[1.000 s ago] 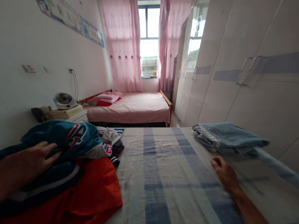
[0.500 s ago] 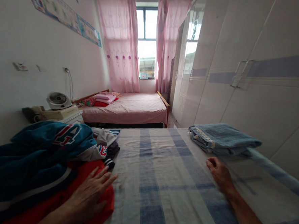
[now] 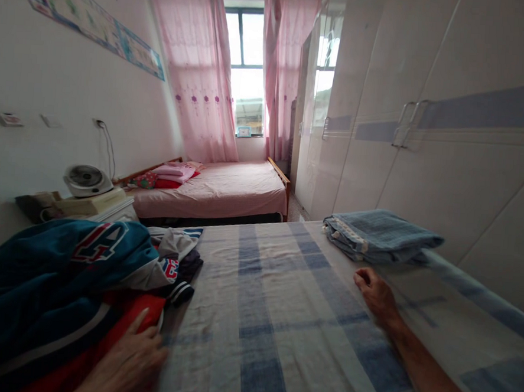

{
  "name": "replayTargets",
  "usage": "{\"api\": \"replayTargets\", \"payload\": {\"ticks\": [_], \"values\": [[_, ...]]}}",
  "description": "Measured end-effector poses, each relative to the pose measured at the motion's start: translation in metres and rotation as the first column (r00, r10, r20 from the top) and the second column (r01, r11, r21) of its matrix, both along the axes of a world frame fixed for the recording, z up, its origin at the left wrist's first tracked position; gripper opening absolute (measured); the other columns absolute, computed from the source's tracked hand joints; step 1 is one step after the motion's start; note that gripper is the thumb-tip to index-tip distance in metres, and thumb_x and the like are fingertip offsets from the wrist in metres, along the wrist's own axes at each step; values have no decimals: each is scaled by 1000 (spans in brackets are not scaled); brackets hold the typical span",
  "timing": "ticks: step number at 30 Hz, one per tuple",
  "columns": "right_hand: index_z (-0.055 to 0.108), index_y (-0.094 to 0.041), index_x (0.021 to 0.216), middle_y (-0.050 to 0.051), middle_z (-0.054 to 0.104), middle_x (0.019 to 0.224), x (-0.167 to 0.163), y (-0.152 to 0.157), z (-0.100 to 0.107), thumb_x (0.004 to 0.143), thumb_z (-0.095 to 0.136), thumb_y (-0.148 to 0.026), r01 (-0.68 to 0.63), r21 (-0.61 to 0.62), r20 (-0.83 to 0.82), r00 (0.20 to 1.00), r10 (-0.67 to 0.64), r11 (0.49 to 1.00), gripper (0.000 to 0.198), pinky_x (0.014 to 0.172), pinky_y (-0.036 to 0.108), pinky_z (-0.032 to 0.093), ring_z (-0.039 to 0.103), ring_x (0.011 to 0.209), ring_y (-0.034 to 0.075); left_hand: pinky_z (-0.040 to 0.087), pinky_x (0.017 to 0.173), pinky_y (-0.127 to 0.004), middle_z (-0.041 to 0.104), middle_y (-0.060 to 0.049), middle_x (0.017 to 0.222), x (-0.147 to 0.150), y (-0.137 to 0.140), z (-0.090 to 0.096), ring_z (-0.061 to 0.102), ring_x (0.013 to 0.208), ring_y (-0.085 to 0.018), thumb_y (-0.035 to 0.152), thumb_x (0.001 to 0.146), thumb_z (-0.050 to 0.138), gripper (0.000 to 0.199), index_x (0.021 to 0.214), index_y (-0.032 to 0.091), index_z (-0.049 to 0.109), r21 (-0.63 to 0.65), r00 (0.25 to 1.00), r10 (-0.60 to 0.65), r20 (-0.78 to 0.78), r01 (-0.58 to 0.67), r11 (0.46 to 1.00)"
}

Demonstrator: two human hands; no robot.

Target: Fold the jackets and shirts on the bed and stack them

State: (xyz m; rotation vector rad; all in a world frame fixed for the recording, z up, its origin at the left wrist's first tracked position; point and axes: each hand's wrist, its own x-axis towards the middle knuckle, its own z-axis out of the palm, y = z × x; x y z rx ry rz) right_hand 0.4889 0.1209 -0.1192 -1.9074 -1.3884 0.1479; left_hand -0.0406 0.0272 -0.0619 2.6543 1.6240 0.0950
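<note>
My left hand [image 3: 130, 353] lies over the edge of a red garment [image 3: 146, 310], index finger stretched out and apart from the others, which are blurred. On top of the red garment is a teal and navy jacket [image 3: 58, 254] with a large letter patch and a grey-white sleeve. My right hand [image 3: 376, 295] is closed, its fingers curled in with nothing visible in them. It is above the blue-and-white checked bedsheet [image 3: 283, 292]. Just beyond it sits a folded blue fringed blanket [image 3: 384, 232], apart from the fingers.
Past the near bed stands a second bed [image 3: 227, 191] with pink bedding and a wooden end rail. White wardrobes [image 3: 379, 167] line the right side. A small fan [image 3: 88, 179] stands on a cabinet at the left. Pink curtains [image 3: 190, 67] frame the window.
My left hand has moved left and nearer, and the red garment's edge has shifted left, baring more bedsheet. My right hand stays closed near the blanket. The view has turned slightly right.
</note>
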Motion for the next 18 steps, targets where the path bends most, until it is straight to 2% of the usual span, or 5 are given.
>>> {"api": "replayTargets", "payload": {"ticks": [3, 6, 8, 14, 18], "values": [[56, -21, 82, 6, 68, 81, -3, -2, -3, 78, 39, -41, 10, -10, 24, 1000, -10, 1000, 26, 69, 30, 45, 63, 74, 20, 26, 104, -56, 66, -4, 87, 70, 9, 8, 59, 88, -23, 19, 69, 53, 22, 87, 22, 65, -52, 991, -82, -104, 77, 996], [57, -21, 80, 5, 68, 79, -5, -1, 1, 78, 41, -37, 13, -32, 60, 998, -11, 999, 22, 68, 29, 46, 63, 73, 20, 38, 98, -45, 65, -4, 97, 132, 18, 13, 59, 94, -21, 16, 75, 51, 24, 95, 23, 62, -38, 985, -170, 10, 171, 985], [58, -22, 76, 3, 67, 73, -1, 4, 12, 76, 43, -34, -7, -60, 81, 997, 12, 998, 19, 63, 27, 46, 64, 68, 18, 43, 94, -39, 63, -5, 108, 154, 25, 8, 58, 100, -21, 15, 76, 52, 28, 102, 23, 61, 4, 977, -187, 102, 188, 982], [60, -18, 90, 10, 67, 92, 42, 44, 68, 77, 41, -33, 80, 0, 213, 974, -79, 997, 27, 76, 33, 46, 63, 85, 22, 47, 93, -32, 62, -4, 113, 153, 45, -40, 58, 104, -19, 8, 74, 50, 36, 105, 24, 59, 258, 914, -276, 297, 201, 945], [61, -16, 76, 18, 65, 87, 63, 78, 75, 69, 49, -39, 166, 34, 251, 953, -169, 986, 28, 72, 43, 47, 62, 84, 31, 50, 89, -29, 64, -3, 105, 149, 52, -59, 60, 98, -19, 7, 70, 51, 34, 98, 24, 58, 386, 875, -341, 345, 199, 901]]}}
